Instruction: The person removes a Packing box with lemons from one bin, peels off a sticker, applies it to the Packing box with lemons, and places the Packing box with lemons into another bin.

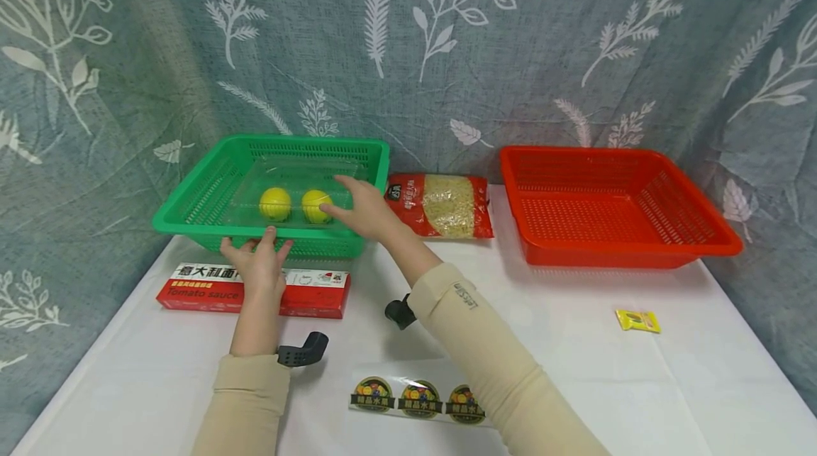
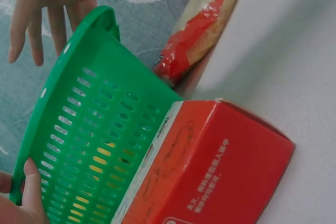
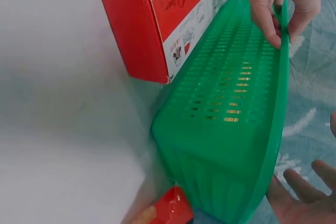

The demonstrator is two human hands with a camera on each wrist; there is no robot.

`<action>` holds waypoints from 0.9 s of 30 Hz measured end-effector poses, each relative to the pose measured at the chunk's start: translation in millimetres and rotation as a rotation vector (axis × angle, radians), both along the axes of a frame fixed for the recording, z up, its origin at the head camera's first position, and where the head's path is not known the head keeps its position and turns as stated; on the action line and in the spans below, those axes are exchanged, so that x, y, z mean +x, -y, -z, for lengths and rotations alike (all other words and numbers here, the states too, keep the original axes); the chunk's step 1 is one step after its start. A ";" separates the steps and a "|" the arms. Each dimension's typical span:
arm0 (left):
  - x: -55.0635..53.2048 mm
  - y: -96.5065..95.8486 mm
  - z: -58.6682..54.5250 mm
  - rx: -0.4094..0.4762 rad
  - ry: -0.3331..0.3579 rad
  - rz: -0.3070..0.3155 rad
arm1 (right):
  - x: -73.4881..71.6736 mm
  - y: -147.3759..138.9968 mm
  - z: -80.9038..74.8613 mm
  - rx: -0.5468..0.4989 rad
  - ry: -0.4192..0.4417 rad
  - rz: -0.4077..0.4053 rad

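A green plastic basket (image 1: 383,158) stands at the back left. Inside it lies a clear plastic container (image 1: 290,172) with two yellow balls, one on the left (image 1: 275,205) and one on the right (image 1: 314,207). My left hand (image 1: 258,268) pinches the basket's front rim between thumb and fingers, as both wrist views show. Over the basket's right end, my right hand (image 1: 365,206) is spread, with thumb and forefinger apart close to the right ball. Whether its fingertips touch the container is unclear.
A red tomato sauce box (image 1: 313,300) lies before the green basket. Right of that basket is a red pasta bag (image 1: 447,206), then a red basket (image 1: 619,257). A yellow packet (image 1: 638,320) lies front right; a fruit sticker strip (image 1: 396,399) lies partly under the right forearm.
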State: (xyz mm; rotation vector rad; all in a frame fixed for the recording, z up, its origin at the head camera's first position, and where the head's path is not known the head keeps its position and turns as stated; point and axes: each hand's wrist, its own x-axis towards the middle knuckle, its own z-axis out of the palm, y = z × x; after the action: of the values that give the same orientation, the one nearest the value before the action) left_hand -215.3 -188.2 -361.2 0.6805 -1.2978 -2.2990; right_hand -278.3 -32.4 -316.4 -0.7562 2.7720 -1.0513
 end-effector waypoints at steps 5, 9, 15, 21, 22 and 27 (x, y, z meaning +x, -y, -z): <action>-0.2 0.5 0.1 0.003 0.000 -0.004 | -2.4 7.9 3.0 -0.032 0.032 0.018; 0.5 0.4 0.2 -0.003 -0.019 -0.001 | -0.3 15.9 5.0 -0.056 0.056 0.059; 1.8 0.6 0.7 0.005 -0.006 0.010 | 5.5 26.6 6.0 -0.048 0.099 0.140; 3.8 1.0 0.8 0.025 0.033 0.022 | 4.1 31.8 6.5 -0.023 0.143 0.226; 4.0 1.1 0.9 0.031 0.032 0.019 | 3.7 32.4 6.2 -0.025 0.152 0.236; 3.9 2.5 1.6 0.040 0.029 0.001 | 3.6 34.4 4.0 -0.062 0.200 0.262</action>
State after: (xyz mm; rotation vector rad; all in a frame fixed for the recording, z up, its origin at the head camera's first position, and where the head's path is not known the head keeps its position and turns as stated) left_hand -211.4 -190.8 -362.8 0.7286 -1.2680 -2.3305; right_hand -274.7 -66.8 -320.3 -0.2774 2.7244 -1.1867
